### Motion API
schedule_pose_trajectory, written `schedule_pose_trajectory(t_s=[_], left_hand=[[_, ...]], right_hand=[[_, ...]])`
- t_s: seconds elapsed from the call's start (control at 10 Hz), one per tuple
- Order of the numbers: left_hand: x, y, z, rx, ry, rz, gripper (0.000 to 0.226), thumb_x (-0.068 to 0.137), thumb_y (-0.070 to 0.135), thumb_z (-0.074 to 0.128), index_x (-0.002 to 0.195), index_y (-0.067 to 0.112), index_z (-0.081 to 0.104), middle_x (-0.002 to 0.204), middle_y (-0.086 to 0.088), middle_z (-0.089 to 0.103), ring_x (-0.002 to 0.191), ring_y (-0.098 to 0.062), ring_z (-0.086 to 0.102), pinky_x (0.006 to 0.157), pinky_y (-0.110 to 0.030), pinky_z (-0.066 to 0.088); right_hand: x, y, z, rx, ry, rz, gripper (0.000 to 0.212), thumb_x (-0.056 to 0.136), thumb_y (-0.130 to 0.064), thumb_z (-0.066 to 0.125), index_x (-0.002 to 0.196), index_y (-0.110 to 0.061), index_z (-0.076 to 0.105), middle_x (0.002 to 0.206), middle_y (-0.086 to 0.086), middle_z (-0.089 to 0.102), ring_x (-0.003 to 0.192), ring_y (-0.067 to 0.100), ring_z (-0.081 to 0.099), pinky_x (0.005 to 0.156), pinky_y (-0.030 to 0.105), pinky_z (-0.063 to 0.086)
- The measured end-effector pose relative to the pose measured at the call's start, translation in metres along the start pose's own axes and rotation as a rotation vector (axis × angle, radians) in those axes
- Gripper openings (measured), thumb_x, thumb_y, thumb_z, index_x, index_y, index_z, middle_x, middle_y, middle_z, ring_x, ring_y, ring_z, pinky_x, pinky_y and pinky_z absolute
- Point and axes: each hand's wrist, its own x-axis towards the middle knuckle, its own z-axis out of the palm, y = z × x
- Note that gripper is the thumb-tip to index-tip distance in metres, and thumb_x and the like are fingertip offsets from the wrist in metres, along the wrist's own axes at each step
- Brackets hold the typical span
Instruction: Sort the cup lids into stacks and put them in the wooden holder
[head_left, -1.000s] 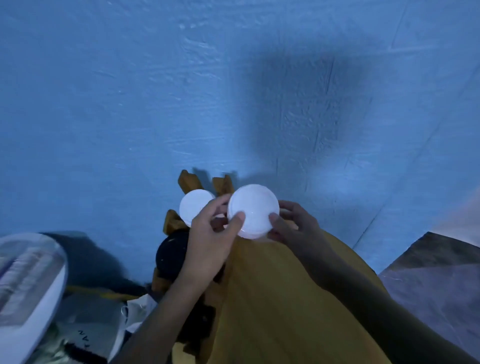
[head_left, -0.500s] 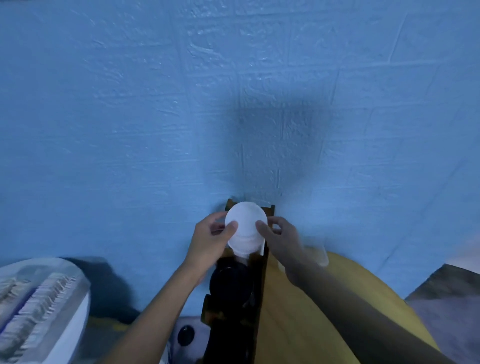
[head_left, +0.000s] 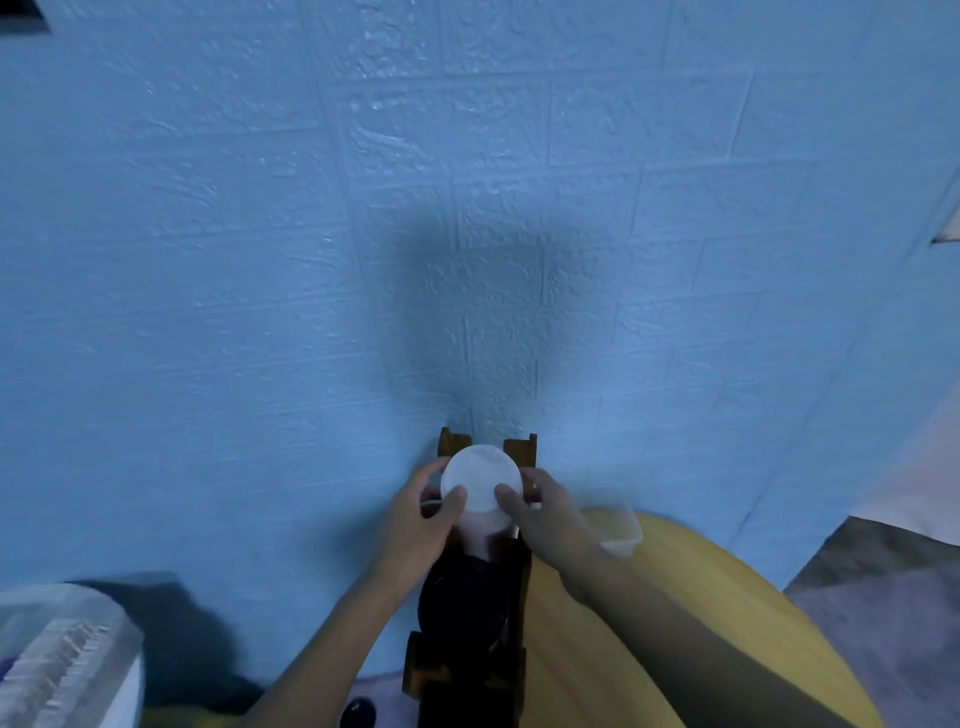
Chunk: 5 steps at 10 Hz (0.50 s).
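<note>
Just then, my left hand gripped the left edge of the stack of white lids, thumb curled on top, and my right hand pinched its right edge. The stack stood between the far posts of the wooden holder; whether it rested inside, I couldn't tell. Dark black lids filled the holder nearer me, beside the yellow table.

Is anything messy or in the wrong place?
What looks like a clear lid lies loose on the yellow table, outside the wooden holder with the white lids. A small dark round thing lies lower left of the holder, too blurry to name.
</note>
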Motion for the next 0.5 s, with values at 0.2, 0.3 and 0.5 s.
schedule_pose_trajectory(t_s=[0.2,0.3,0.5], left_hand=[[-0.003,0.003,0.000,0.013,-0.015,0.019,0.036,0.096,0.028,0.065,0.131,0.029,0.057,0.109,-0.005,0.069,0.097,-0.013,0.066,0.075,-0.019,0.051],[-0.006,0.003,0.002,-0.002,-0.015,0.034,0.040,0.096,0.031,0.065,0.135,0.027,0.056,0.114,-0.004,0.067,0.103,-0.015,0.065,0.086,-0.028,0.055],[-0.014,0.004,0.000,0.006,0.063,0.002,0.039,0.097,0.037,0.062,0.135,0.031,0.054,0.119,-0.001,0.064,0.110,-0.016,0.062,0.096,-0.040,0.053]], right_hand=[[-0.006,0.000,-0.005,0.064,0.010,-0.001,0.012,0.098,-0.028,0.056,0.109,-0.024,0.055,0.097,-0.006,0.060,0.085,0.004,0.058,0.067,0.015,0.049],[-0.010,0.004,-0.007,0.091,-0.003,0.009,0.028,0.096,-0.033,0.057,0.121,-0.022,0.053,0.107,-0.003,0.061,0.092,0.004,0.059,0.065,0.012,0.047],[-0.022,0.013,-0.018,0.019,0.024,0.065,0.058,0.094,-0.046,0.057,0.143,-0.022,0.039,0.134,0.002,0.051,0.115,0.013,0.048,0.087,0.026,0.038]])
